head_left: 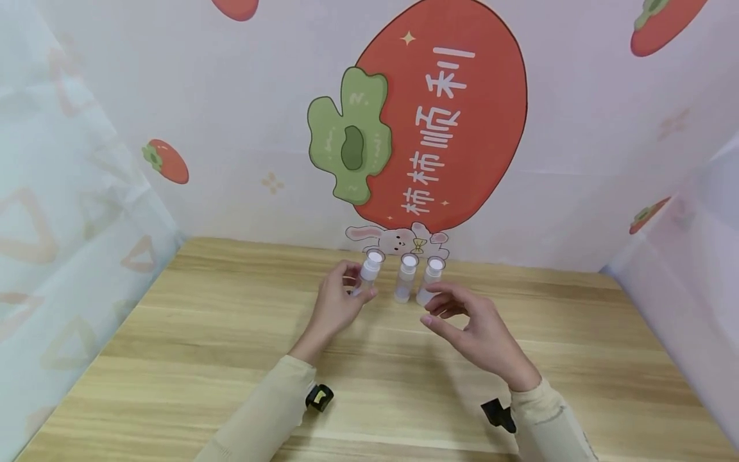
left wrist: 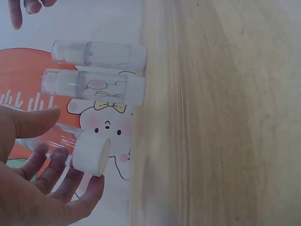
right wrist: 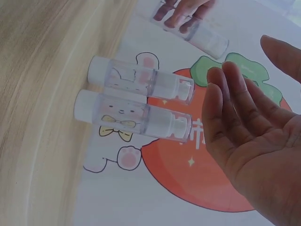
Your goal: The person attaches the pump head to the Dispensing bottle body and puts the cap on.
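My left hand [head_left: 339,301] grips a clear pump bottle [head_left: 369,268] with a white base; the left wrist view shows its base [left wrist: 91,153] raised off the table, with the thumb on one side and fingers on the other. Two similar bottles stand upright side by side to its right: a middle bottle [head_left: 406,280] and a right bottle [head_left: 432,272]. Near the right bottle is my right hand [head_left: 476,326], its fingers loosely bent and holding nothing. The right wrist view shows that hand [right wrist: 254,127] apart from both standing bottles.
The wooden table [head_left: 369,398] meets a patterned back wall [head_left: 242,128] just behind the bottles. A large red persimmon print [head_left: 491,128] and a rabbit print decorate it. Side walls [head_left: 86,212] close in the table at left and right.
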The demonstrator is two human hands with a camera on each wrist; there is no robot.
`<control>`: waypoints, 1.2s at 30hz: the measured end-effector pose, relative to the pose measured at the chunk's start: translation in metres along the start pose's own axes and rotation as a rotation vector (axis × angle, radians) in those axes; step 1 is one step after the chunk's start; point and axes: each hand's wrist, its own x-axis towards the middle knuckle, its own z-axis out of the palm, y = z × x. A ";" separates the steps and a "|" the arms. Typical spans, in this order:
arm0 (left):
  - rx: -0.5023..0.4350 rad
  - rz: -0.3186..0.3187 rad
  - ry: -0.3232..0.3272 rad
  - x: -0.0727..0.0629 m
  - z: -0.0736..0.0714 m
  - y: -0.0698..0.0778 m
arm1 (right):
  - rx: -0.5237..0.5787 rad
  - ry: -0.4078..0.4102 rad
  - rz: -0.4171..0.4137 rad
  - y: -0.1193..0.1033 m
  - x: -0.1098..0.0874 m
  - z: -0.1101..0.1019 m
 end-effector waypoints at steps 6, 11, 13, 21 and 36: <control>0.039 -0.033 0.011 0.008 0.006 -0.007 | -0.001 -0.021 0.019 -0.001 0.000 0.000; 0.040 -0.066 -0.002 0.013 0.010 -0.011 | -0.025 -0.060 0.048 -0.003 -0.001 -0.002; 0.044 -0.061 -0.005 0.014 0.011 -0.012 | -0.039 -0.073 0.055 -0.003 -0.002 -0.003; 0.067 -0.079 -0.012 0.018 0.012 -0.019 | -0.088 -0.121 0.085 0.002 -0.007 -0.005; 0.053 -0.083 0.019 0.023 0.026 -0.016 | -0.117 -0.159 0.140 0.007 -0.020 -0.010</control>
